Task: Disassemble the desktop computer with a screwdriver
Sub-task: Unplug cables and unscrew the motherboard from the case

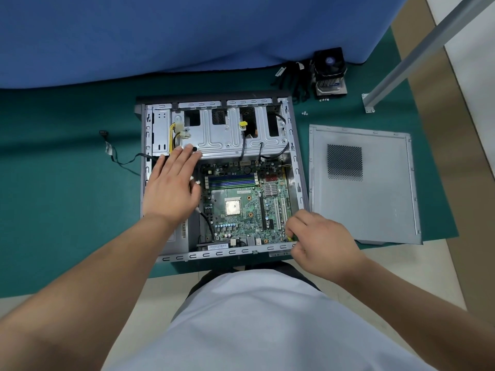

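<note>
Desktop computer (222, 178), opened and lying on its side, sits on the green mat (67, 196) that covers the tabletop, directly in front of the person. Its green motherboard (241, 207) is exposed inside the metal case, with the bare processor (232, 207) near the middle and memory slots just above it. Silver drive cage (230, 132) fills the far part of the case, with yellow and black cables hanging beside it.

The left hand (171, 183) lies flat with straight fingers over the left part of the case, fingertips resting at the near edge of the drive cage; its grip is released and holds nothing. The right hand (318, 242) is curled at the near right corner of the case, its grip clenched around a yellow-green screwdriver (290, 238), of which only a small part shows between the fingers.

Just right of the case lies the removed grey side panel (364, 183), flat on the mat. Farther back, near the blue partition (187, 36), stands the detached cooler fan (329, 70) beside a bundle of black cables (292, 79), with a few small screws (304, 113) close by. A loose black cable (112, 153) trails off to the left of the case.
</note>
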The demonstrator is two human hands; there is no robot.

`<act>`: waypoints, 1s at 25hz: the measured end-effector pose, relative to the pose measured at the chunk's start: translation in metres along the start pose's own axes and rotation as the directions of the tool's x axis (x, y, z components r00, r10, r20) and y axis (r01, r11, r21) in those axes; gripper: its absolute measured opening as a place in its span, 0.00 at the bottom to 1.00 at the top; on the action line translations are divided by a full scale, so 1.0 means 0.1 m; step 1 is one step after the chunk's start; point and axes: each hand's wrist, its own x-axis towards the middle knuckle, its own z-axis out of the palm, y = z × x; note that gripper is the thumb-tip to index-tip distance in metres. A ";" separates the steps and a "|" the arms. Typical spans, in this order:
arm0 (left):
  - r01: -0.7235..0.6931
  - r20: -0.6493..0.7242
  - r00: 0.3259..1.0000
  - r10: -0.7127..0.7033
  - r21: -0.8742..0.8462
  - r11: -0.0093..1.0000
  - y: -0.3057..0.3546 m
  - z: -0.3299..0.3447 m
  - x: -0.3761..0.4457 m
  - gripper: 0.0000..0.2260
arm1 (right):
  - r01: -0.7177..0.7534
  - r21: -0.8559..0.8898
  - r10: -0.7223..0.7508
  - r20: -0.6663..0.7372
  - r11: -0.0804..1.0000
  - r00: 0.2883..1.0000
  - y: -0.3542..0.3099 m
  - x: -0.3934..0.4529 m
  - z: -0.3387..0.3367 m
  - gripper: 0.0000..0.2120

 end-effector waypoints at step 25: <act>0.137 0.070 0.991 -0.118 -0.516 0.846 0.62 -0.17 -0.14 0.21 | -0.064 0.459 0.203 -0.262 0.886 0.943 0.06 0.14 -0.32 0.11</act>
